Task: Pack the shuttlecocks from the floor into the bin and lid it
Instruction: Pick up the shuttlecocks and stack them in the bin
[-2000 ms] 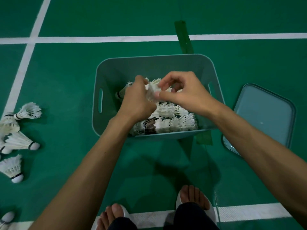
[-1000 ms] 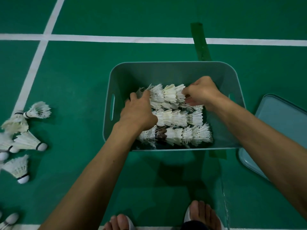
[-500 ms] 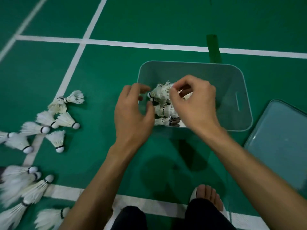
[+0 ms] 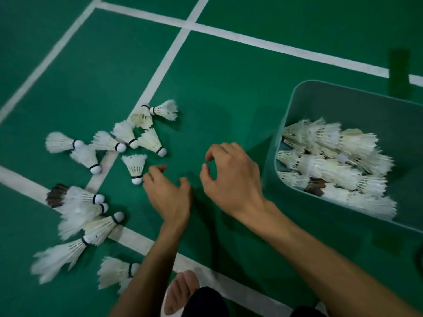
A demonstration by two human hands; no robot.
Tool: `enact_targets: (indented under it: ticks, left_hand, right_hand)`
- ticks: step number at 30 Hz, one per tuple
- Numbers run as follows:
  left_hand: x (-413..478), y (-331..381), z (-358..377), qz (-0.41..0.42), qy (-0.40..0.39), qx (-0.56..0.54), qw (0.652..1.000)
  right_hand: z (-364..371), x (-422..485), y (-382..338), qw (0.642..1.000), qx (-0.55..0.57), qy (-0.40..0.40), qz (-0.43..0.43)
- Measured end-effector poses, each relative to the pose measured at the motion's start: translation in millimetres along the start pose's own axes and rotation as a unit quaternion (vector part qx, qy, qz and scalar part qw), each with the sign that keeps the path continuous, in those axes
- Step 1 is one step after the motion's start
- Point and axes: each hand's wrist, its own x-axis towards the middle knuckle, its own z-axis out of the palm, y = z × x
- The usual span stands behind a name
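no readable text, labels, brands or numbers anywhere

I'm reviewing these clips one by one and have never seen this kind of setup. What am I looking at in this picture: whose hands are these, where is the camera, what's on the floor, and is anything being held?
There is no machine here. A person wears a wide-angle camera on the head, looking forward and down, so you see that person's own arms reaching in from below, plus a bare foot at the bottom edge.

The surface is a green court floor with white lines. On the left lie loose white shuttlecocks, scattered singly and in small clusters. On the right stands a grey-green bin, open, already holding many shuttlecocks.

The left hand has its fingers spread beside the nearest shuttlecock, whose cork points toward it. The right hand hangs between the pile and the bin, fingers curled. Both hands are empty. The image is slightly blurred, and no lid is in view.
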Motion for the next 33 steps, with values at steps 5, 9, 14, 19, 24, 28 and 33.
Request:
enact_targets:
  ticks: [5,9,14,19,24,28,33]
  left_hand:
    - [45,-23,-26,-0.029,0.078,0.126,0.989]
    - [94,-46,-28,-0.042,-0.019,0.166,0.985]
    - [120,-50,-19,-0.040,-0.067,0.113,0.991]
    - [129,-36,-34,-0.076,0.009,0.019,0.997]
    - [177,-2,-38,0.045,-0.006,0.064,0.997]
    - [214,28,-17,0.047,-0.062,0.145,0.986]
    - [209,23,13,-0.011,-0.113,0.149,0.982]
  right_hand:
    - [67,44,-17,0.982,-0.053,-0.174,0.051]
    - [120,94,-46,0.973,-0.065,-0.213,-0.054]
    - [160,120,-60,0.963,-0.069,-0.225,-0.130]
    - [152,114,-35,0.997,-0.051,-0.048,-0.012]
    - [134,113,-23,0.994,-0.010,-0.024,0.108]
    - [121,102,-21,0.991,-0.013,-0.008,0.130]
    - [104,103,-21,0.992,-0.076,0.008,0.100]
